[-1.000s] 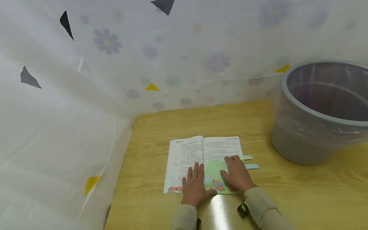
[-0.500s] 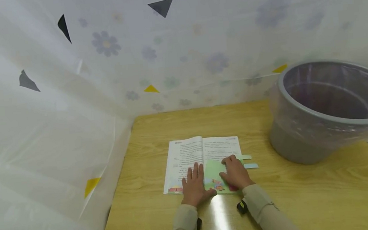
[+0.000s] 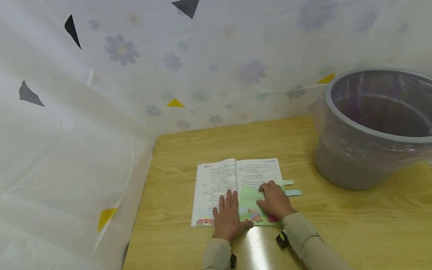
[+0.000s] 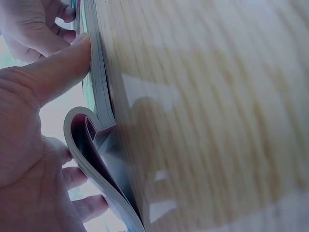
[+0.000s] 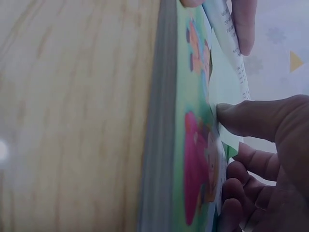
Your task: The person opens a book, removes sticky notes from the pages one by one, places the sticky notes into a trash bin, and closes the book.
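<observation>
An open book lies on the table, its lower right page showing green with cartoon figures. My left hand rests spread over the lower left page, thumb reaching across the spine onto the right page's bottom edge. In the left wrist view, the left page bows up beside the spine. A plain pale green paper covers part of the right page. My right hand lies over it: the thumb touches the paper while the other fingers bend near the book's right edge, partly hidden.
Two paper tabs, one pale green and one pale blue, stick out from the book's right edge. A large grey bin with a clear plastic liner stands at the right. White sheeting borders the table's left and back.
The head view has shifted slightly. Both hands and the book hold nearly the same positions.
</observation>
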Motion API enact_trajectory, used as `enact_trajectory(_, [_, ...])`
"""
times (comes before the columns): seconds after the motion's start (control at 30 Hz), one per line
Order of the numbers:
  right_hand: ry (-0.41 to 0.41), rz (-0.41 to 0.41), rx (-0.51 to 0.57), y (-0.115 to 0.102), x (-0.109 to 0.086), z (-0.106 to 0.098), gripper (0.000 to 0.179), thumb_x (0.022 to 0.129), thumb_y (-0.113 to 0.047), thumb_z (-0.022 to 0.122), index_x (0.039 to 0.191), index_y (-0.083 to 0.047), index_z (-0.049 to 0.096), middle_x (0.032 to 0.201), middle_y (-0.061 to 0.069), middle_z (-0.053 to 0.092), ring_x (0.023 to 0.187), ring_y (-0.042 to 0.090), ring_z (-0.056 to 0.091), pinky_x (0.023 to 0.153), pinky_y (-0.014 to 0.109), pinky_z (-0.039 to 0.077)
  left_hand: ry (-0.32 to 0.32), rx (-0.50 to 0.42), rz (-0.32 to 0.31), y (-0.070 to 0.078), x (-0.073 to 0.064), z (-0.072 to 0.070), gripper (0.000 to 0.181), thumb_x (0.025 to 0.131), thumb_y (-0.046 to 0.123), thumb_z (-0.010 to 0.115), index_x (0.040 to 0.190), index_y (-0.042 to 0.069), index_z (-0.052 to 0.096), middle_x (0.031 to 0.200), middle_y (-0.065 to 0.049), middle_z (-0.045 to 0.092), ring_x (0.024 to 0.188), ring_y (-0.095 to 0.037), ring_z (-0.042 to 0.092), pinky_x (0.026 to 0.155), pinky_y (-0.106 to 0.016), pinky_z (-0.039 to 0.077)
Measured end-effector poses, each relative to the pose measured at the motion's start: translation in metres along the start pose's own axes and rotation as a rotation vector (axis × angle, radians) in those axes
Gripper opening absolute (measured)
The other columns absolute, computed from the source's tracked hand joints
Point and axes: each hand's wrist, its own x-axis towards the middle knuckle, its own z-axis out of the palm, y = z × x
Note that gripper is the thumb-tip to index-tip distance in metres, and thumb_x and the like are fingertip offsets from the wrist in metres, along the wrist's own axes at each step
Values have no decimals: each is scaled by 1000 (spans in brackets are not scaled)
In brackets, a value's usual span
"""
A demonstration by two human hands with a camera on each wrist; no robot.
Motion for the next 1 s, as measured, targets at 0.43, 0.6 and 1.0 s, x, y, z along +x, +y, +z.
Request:
enact_trajectory(0.43, [22, -7, 21, 0, 1, 0, 27, 84, -23, 73, 106, -9, 66, 105, 9, 57, 91, 24, 55, 78, 44, 51, -20, -32, -11, 2, 3, -2, 110, 76, 55, 78, 160, 14, 19, 169, -7, 15, 154, -38, 18, 115, -70, 25])
enact_trajectory(0.6, [46, -28, 40, -1, 1, 5, 22, 84, -18, 71, 103, -9, 64, 103, 8, 60, 86, 20, 57, 80, 44, 52, -22, -32, -10, 0, 3, -1, 110, 77, 54, 78, 159, 13, 19, 168, -8, 16, 154, -38, 19, 114, -70, 25])
enact_trajectory(1.0, [25, -11, 139, 10, 6, 8, 48, 82, -17, 72, 128, -6, 59, 87, 3, 58, 72, 16, 50, 66, 32, 42, -36, -26, -16, 0, 3, 0, 111, 77, 56, 78, 160, 14, 17, 169, -7, 14, 155, -36, 17, 115, -69, 25])
